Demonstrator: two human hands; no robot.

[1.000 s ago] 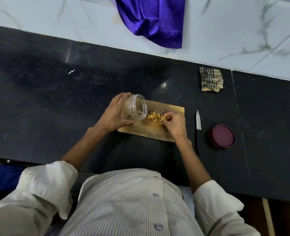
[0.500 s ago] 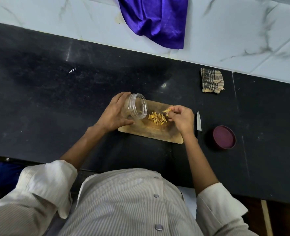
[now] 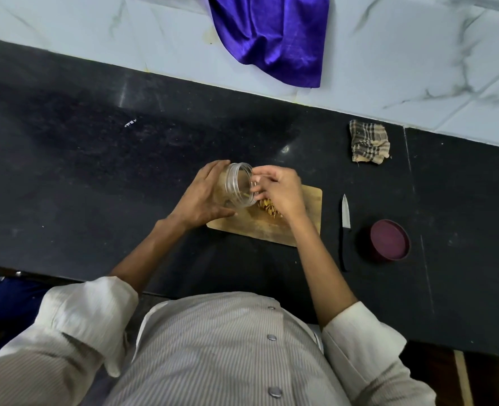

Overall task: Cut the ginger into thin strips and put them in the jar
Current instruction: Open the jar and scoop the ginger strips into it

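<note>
While our left hand [image 3: 202,197] grips the tilted jar [image 3: 240,184], our right hand's [image 3: 283,190] loosely curled fingers [image 3: 258,187] at its mouth hide most ginger strips [image 3: 267,207]; knife [image 3: 345,227] and lid [image 3: 390,240] lie beside the board [image 3: 312,206].

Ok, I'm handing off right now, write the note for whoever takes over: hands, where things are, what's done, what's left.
Left hand: holds the clear jar tilted on its side, mouth toward the ginger pile.
Right hand: fingertips at the jar mouth; whether it has strips pinched cannot be told.
Ginger strips: small pile on the wooden cutting board, partly hidden under the right hand.
Knife: lying on the counter right of the board, not in use.
Maroon lid: on the counter beyond the knife.
Done: the cutting, it seems.
Left: move the remaining pile into the jar.
</note>
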